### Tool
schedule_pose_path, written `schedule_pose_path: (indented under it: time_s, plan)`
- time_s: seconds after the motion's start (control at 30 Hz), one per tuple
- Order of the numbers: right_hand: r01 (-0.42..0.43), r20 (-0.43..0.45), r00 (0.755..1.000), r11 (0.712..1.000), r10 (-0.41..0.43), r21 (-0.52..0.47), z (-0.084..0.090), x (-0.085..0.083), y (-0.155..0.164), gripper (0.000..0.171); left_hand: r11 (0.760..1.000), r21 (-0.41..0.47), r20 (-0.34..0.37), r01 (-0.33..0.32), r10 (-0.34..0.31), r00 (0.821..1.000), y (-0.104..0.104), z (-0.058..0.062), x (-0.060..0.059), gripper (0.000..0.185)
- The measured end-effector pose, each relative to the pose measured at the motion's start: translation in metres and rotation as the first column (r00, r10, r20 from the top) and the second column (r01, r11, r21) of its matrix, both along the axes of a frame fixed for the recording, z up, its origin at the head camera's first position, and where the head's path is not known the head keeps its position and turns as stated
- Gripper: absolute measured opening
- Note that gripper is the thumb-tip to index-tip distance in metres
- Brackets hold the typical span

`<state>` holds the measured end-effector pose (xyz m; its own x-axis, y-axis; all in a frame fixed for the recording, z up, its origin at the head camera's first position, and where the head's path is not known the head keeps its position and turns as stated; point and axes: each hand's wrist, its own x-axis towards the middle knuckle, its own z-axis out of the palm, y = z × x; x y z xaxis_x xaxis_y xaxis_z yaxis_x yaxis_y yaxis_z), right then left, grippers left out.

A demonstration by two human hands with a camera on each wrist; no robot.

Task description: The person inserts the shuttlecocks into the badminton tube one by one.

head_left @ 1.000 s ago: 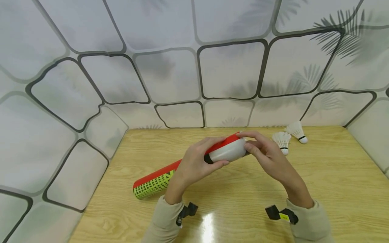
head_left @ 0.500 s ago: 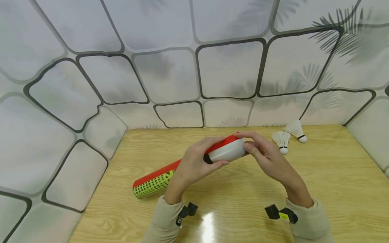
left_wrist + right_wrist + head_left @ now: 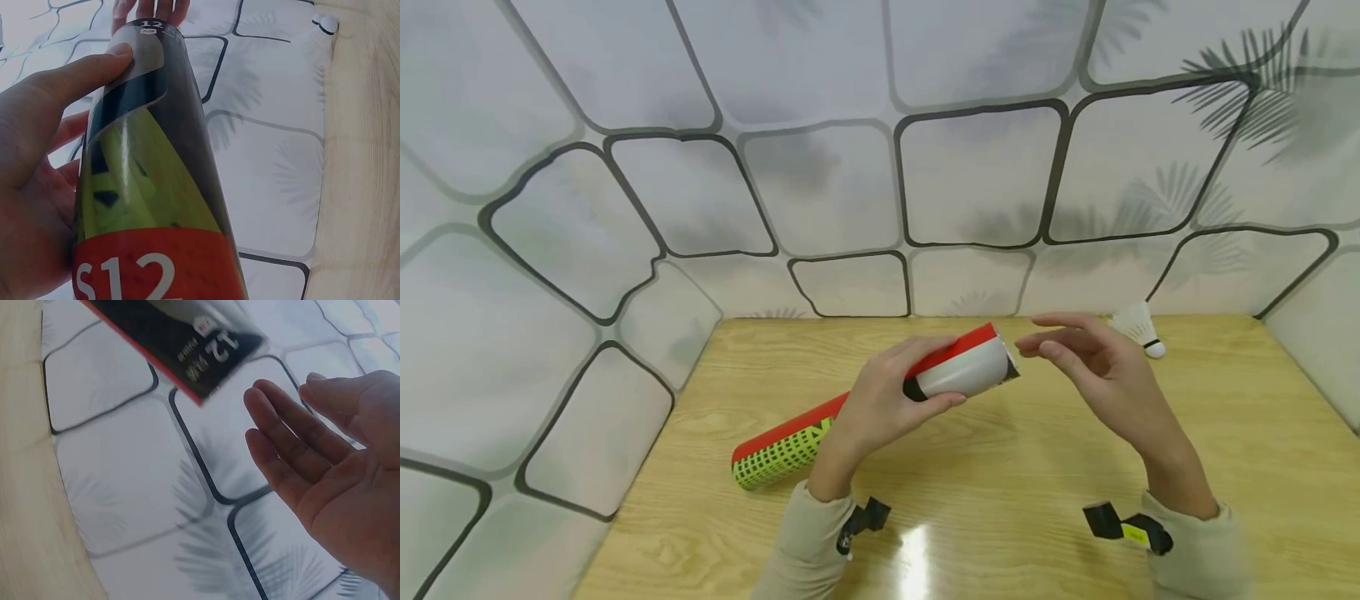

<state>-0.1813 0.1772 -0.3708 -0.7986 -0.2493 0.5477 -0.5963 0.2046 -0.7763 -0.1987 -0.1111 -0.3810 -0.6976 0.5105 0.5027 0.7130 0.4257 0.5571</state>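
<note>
Head view shows us, nearest, two beige sleeves (image 3: 805, 542), each with a small black device (image 3: 1123, 529) at the cuff; past the left cuff we see the left hand (image 3: 883, 396) curled round a long tube (image 3: 970, 371), thumb on the near side and fingers over the top; the tube slants above the wooden table (image 3: 1037, 483), its grey-and-red end raised toward the right, its red and green-gridded end lower at the left; whether that lower end touches the wood we cannot tell. Just beside the raised end, apart from it, we find the right hand (image 3: 1105, 379), fingers loosely extended and thumb separate from them; the right wrist view agrees, showing us a "12" printed near the tube's end; the left wrist view gives us a red band reading "S12". Farther off, a white shuttlecock (image 3: 1138, 327) lies at the table's back edge; behind it we see a pale wall (image 3: 973, 175) patterned with dark-outlined blocks and leaf shadows.
</note>
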Motion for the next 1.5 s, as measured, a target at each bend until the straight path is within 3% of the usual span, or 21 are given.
schedule_pose_path:
  time_s: [0.27,0.47,0.73,0.97,1.43,1.5]
  plan:
    - [0.18,-0.081,0.982,0.978,-0.172,0.109,-0.004,-0.007,0.04,0.034,1.0,-0.007,-0.021,-0.008,0.008,1.0,-0.001,0.001,-0.003,0.062]
    - [0.274,-0.047,0.962,0.941,-0.27,0.198,-0.022,-0.025,0.069,0.033,1.0,-0.008,-0.01,-0.005,0.005,1.0,-0.003,-0.001,-0.003,0.061]
    - [0.364,0.016,0.925,0.899,-0.379,0.244,-0.049,-0.043,0.102,0.034,1.0,-0.012,0.0,-0.017,0.017,1.0,-0.003,-0.004,-0.004,0.061]
    - [0.342,0.021,0.933,0.9,-0.36,0.27,-0.078,-0.057,0.115,0.043,1.0,-0.019,0.003,-0.012,0.012,1.0,-0.003,-0.004,-0.005,0.061]
    - [0.256,0.09,0.949,0.906,-0.302,0.338,-0.105,-0.072,0.118,0.052,1.0,-0.017,0.01,-0.02,0.02,1.0,-0.003,-0.007,-0.006,0.062]
    - [0.257,0.1,0.944,0.892,-0.313,0.371,-0.106,-0.072,0.119,0.051,1.0,-0.018,0.009,-0.021,0.022,1.0,-0.002,-0.007,-0.006,0.062]
